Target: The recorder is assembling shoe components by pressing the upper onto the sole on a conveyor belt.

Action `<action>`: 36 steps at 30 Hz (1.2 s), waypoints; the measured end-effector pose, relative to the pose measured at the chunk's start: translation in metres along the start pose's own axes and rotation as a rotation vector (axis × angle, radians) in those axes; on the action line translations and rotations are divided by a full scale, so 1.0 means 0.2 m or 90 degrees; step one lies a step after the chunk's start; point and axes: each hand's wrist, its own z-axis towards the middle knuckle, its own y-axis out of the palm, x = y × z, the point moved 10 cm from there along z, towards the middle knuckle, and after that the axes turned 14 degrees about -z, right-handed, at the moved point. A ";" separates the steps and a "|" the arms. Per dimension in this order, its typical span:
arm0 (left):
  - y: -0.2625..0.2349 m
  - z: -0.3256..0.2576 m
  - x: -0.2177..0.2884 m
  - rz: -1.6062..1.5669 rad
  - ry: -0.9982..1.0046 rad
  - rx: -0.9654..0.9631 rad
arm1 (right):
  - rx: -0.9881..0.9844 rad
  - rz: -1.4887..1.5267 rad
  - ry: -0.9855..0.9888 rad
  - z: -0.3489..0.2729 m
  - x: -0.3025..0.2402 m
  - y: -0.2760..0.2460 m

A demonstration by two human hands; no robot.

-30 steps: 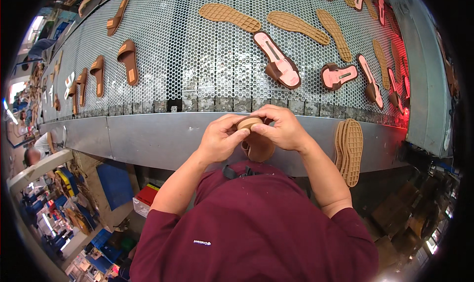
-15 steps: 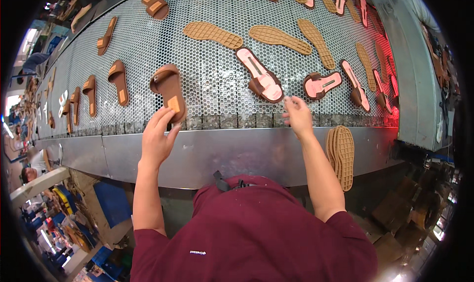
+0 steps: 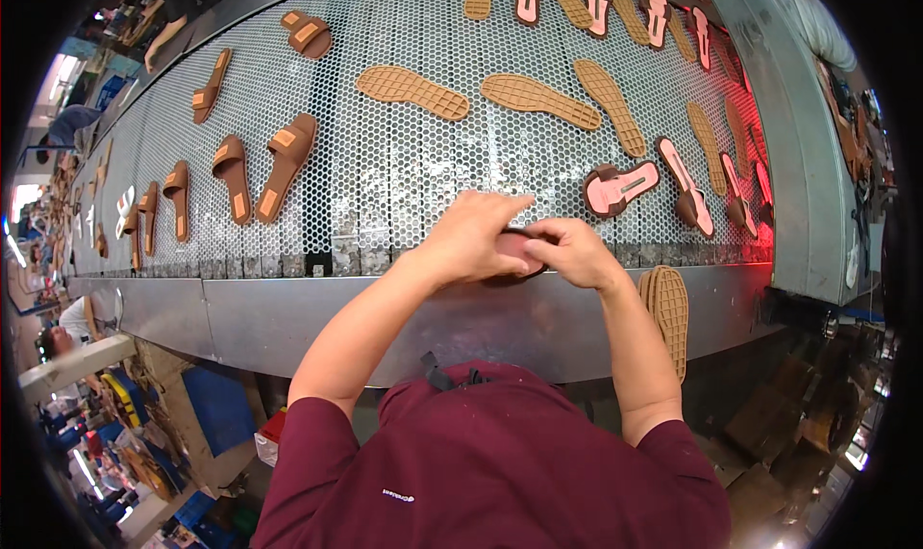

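Observation:
Both my hands are closed on a brown sandal upper with a pink underside, held low over the near edge of the mesh conveyor. My left hand grips it from the left, its index finger stretched out above. From the right, my right hand pinches its edge with thumb and fingers. Most of the piece is hidden behind the hands. To the right lies another brown upper with a pink underside. A finished brown slide rests farther left, beside a similar slide.
Tan gridded outsoles lie across the mesh belt. A few more outsoles are stacked on the metal ledge at front right. A grey machine housing with red glow borders the right end. Several brown slides line the left.
My left hand has let go of the brown slide, now lying on the belt, and moved right. Both hands have taken up the pink-lined upper that lay near my right hand.

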 end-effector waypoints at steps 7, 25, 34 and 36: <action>-0.05 -0.38 -0.55 -0.111 -0.331 0.081 | 0.107 -0.416 -0.096 0.45 -0.17 0.02; -0.04 -0.90 -0.95 -0.612 -0.418 0.455 | -0.023 -0.277 0.085 1.18 -0.12 0.04; 0.12 -0.71 -0.82 -0.749 -0.336 0.422 | -0.177 0.190 0.072 -0.01 0.28 0.28; 0.17 -0.68 -0.79 -0.754 -0.324 0.389 | -0.083 0.158 0.062 -0.13 0.40 0.34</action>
